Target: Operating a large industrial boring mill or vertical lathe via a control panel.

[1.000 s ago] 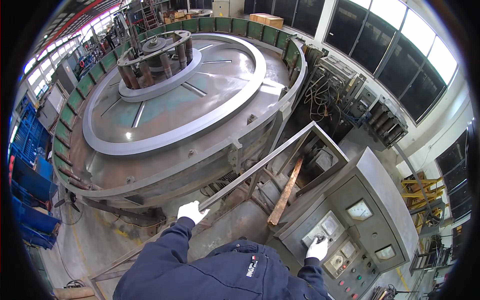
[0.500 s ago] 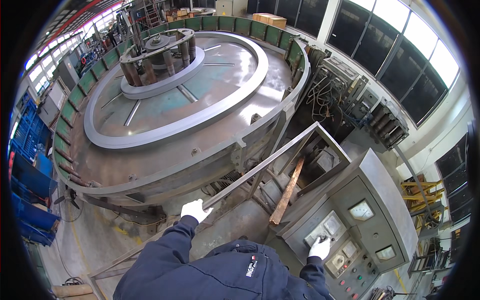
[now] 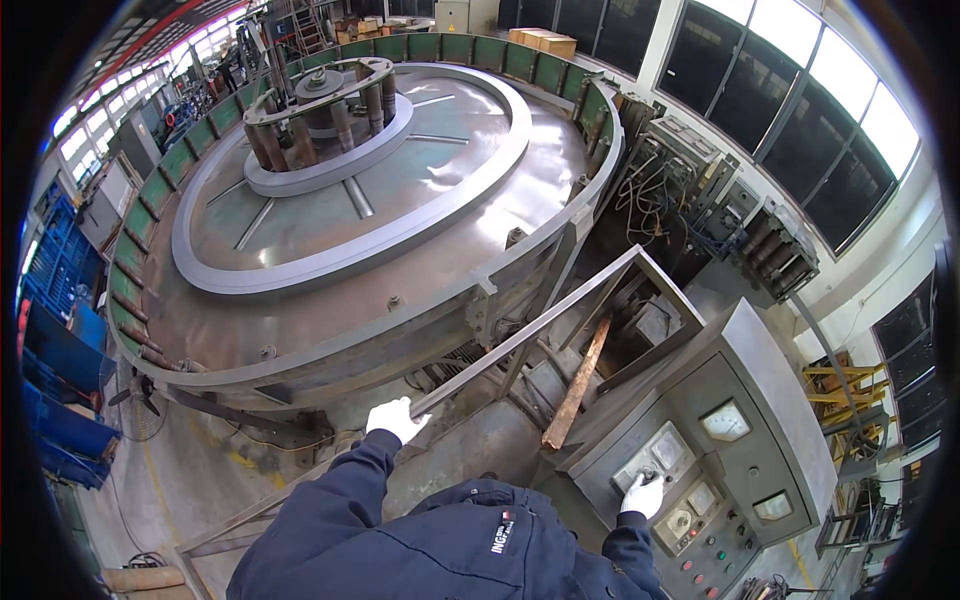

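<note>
Two white-gloved hands rest well apart. The left hand (image 3: 397, 419) is curled over the metal rail (image 3: 525, 331) beside a large round tank (image 3: 475, 49); its palm side is hidden. The right hand (image 3: 642, 495) is at the grey control console (image 3: 752, 440), its fingertips drawn together on a small dark knob (image 3: 648, 475). The knob sits on the console's sloping panel, near a pale square meter (image 3: 668, 448).

The tank has a green ribbed wall that surrounds a broad metal disc (image 3: 310, 215). On the disc lies a wide grey ring (image 3: 250, 283), and inside that ring, toward the far side, stands a hub (image 3: 345, 173) with upright posts beneath a flat round frame. Narrow slots (image 3: 358, 197) run outward across the disc between hub and ring.

The console holds two more gauges in its upright face, with red and green buttons lower down. A wooden bar (image 3: 578, 390) lies slanted between rail and console. Beyond the tank are wooden boxes (image 3: 543, 41); their insides cannot be seen.
</note>
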{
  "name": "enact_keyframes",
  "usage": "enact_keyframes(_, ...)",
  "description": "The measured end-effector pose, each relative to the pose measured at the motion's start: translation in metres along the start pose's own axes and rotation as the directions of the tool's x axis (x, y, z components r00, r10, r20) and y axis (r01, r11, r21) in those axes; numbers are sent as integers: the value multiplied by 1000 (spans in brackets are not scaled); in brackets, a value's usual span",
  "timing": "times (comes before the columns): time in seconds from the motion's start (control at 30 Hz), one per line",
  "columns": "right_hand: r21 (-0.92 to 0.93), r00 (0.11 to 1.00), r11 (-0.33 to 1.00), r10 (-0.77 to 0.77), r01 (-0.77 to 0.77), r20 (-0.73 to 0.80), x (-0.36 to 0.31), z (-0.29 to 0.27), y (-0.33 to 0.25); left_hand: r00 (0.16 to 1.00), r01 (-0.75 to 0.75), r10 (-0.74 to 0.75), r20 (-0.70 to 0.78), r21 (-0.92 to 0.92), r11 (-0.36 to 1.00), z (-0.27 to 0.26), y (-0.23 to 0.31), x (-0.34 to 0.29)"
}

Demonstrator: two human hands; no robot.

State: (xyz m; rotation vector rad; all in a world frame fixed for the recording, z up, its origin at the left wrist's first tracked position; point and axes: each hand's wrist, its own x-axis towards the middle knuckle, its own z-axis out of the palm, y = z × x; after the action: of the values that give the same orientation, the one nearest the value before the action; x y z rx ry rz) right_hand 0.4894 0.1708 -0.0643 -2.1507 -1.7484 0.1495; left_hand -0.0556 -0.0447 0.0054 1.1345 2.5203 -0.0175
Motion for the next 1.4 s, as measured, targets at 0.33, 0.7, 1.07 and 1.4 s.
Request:
enact_keyframes(0.33, 32, 1000, 999, 26, -26, 6, 1, -3, -3, 998, -8, 8, -57, -12, 1000, 9, -4, 2)
enact_keyframes(0.7, 26, 999, 999, 32, -32, 4, -1, -3, -3, 998, 0, 0, -61, 6, 1000, 14, -4, 5)
enact_keyframes(1.07, 6, 999, 999, 37, -38, 33, 0, -7, -7, 1000, 9, -9, -21, 21, 1000, 8, -1, 3)
enact_keyframes(1.4, -9, 999, 1000, 21, -20, 43, 1, -8, -7, 1000, 13, -13, -4, 26, 1000, 5, 0, 2)
